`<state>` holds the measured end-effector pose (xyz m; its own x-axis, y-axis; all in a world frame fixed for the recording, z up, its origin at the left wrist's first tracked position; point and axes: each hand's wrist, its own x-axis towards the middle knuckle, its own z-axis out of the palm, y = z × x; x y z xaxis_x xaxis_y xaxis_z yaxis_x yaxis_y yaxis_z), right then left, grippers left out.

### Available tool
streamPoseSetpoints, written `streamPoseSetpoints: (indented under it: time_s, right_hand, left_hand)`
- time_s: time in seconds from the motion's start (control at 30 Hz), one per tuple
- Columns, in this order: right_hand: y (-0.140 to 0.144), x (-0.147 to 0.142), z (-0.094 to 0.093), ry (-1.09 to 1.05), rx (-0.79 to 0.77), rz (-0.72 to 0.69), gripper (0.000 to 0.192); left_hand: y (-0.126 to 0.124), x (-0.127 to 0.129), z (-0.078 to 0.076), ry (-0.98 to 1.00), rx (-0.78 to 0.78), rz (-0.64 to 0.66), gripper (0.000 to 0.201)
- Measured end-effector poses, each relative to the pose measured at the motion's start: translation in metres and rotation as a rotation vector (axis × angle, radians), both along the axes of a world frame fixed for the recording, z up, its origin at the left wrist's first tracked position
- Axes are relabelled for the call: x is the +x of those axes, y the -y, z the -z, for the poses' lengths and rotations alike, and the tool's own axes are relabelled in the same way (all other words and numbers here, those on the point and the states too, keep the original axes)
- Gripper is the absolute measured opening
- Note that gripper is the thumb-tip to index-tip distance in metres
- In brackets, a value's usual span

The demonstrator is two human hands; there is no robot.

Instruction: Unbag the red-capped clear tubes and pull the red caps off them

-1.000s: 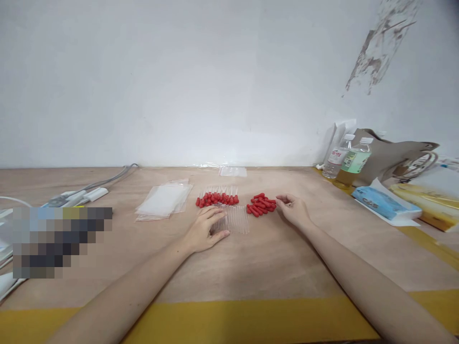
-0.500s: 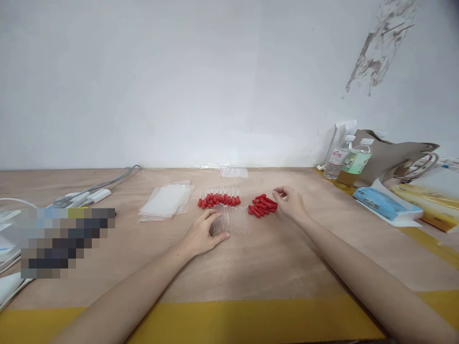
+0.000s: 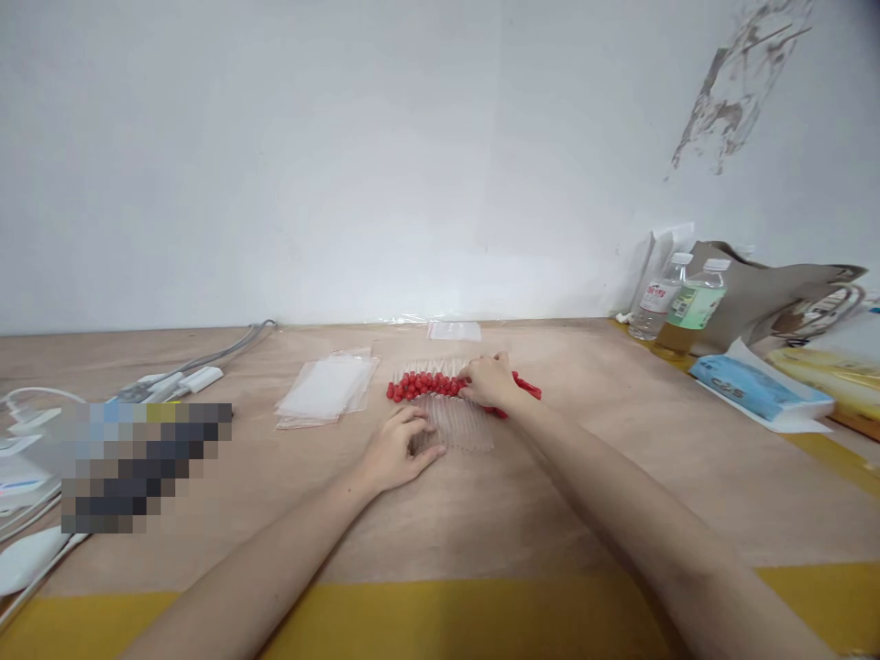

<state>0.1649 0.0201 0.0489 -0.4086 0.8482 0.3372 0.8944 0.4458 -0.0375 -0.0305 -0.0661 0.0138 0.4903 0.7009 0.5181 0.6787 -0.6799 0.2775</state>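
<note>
My left hand (image 3: 402, 449) rests on the table at the left end of a row of clear thin tubes (image 3: 459, 426), its thumb and curved fingers apart. Behind that row, red bulb-like caps (image 3: 426, 383) lie in a cluster, with more clear tubes (image 3: 419, 366) reaching away from them. My right hand (image 3: 489, 380) reaches over the right end of the cluster with its fingers bent together; what they grip is hidden. Partly covered by that hand is a pile of longer red pieces (image 3: 528, 387).
Flat clear plastic bags (image 3: 326, 390) lie to the left, and another small bag (image 3: 455, 331) near the wall. Cables and white plugs (image 3: 199, 378) are at far left. Two bottles (image 3: 691, 307), a grey bag (image 3: 749, 293) and a blue tissue pack (image 3: 760, 390) stand at right.
My right hand has moved left, from beside the pile of red pieces to the right end of the red cap cluster. My left hand stays by the tubes. The view has shifted slightly.
</note>
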Motion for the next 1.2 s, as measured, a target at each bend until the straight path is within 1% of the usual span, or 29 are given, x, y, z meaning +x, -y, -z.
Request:
streamPoseSetpoints:
  time_s: [0.07, 0.17, 0.23, 0.3, 0.37, 0.43, 0.57, 0.67, 0.73, 0.8, 0.9, 0.97, 1.07, 1.13, 1.2]
  right_hand:
    - [0.001, -0.001, -0.001, 0.038, 0.014, 0.001, 0.012]
    - [0.007, 0.002, -0.006, 0.06, 0.065, 0.002, 0.016]
    - [0.014, 0.007, -0.01, 0.037, 0.126, 0.007, 0.02]
    - [0.024, 0.014, -0.012, -0.053, 0.224, -0.004, 0.022]
    - [0.037, 0.022, -0.012, -0.202, 0.322, -0.038, 0.023]
    - [0.052, 0.031, -0.007, -0.351, 0.361, -0.081, 0.022]
    - [0.081, 0.042, 0.015, -0.539, 0.328, -0.169, 0.021]
    - [0.094, 0.04, 0.031, -0.58, 0.271, -0.252, 0.022]
    - [0.097, 0.037, 0.037, -0.595, 0.239, -0.283, 0.021]
    - [0.098, 0.034, 0.039, -0.606, 0.223, -0.296, 0.019]
    - [0.1, 0.032, 0.039, -0.578, 0.189, -0.338, 0.017]
    - [0.103, 0.032, 0.038, -0.556, 0.172, -0.383, 0.017]
    - [0.106, 0.03, 0.036, -0.538, 0.153, -0.411, 0.018]
    - [0.107, 0.027, 0.037, -0.5, 0.151, -0.395, 0.017]
    - [0.107, 0.024, 0.039, -0.444, 0.207, -0.376, 0.019]
  left_hand:
    - [-0.001, -0.002, -0.001, 0.003, 0.018, -0.005, 0.028]
    - [-0.002, -0.003, -0.001, 0.029, 0.008, -0.033, 0.034]
    - [-0.002, -0.003, -0.001, 0.047, -0.01, -0.055, 0.038]
    - [-0.001, -0.002, -0.002, 0.061, -0.019, -0.067, 0.04]
    - [0.0, -0.001, -0.003, 0.076, -0.019, -0.076, 0.04]
    - [0.0, 0.0, -0.005, 0.098, -0.021, -0.091, 0.04]
    - [0.0, 0.001, -0.007, 0.148, -0.024, -0.136, 0.043]
    - [0.001, 0.002, -0.008, 0.157, -0.001, -0.148, 0.043]
    - [0.002, 0.003, -0.008, 0.16, 0.039, -0.163, 0.042]
    - [0.004, 0.004, -0.009, 0.153, 0.108, -0.158, 0.041]
    - [0.005, 0.006, -0.009, 0.078, 0.232, -0.085, 0.044]
    - [0.004, 0.009, -0.007, -0.008, 0.31, -0.027, 0.036]
    - [0.002, 0.014, -0.001, -0.119, 0.396, 0.044, 0.017]
    - [0.002, 0.017, 0.001, -0.161, 0.427, 0.067, 0.014]
    - [0.004, 0.02, 0.002, -0.185, 0.449, 0.081, 0.014]
